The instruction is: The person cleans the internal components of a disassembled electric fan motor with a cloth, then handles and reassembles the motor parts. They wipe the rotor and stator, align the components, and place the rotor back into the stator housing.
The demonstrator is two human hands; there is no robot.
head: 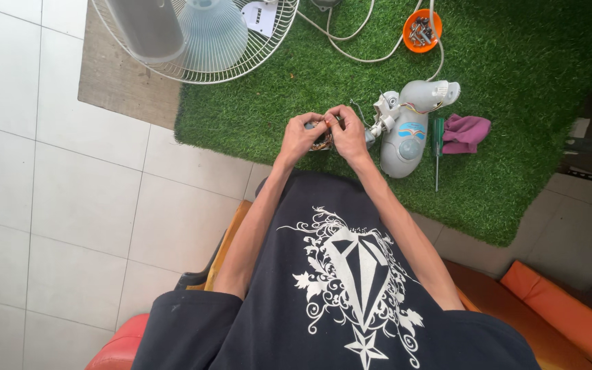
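Both hands meet over the edge of the green turf mat (255, 109), pinching one small dark part with coppery windings (323, 140) between them. Left hand (301, 136) has its grip closed on the part's left side, right hand (348, 133) closed on its right and top, fingertips touching. The part is held above the mat, just left of the grey fan motor housing (409, 127) lying on the turf. Green-handled screwdriver (437, 140) lies just right of the housing, purple cloth (465, 132) beside it. Orange bowl of screws (422, 31) farther up, white cable (358, 48) looping near it. Fan guard (193, 41) top left, partly on the mat.
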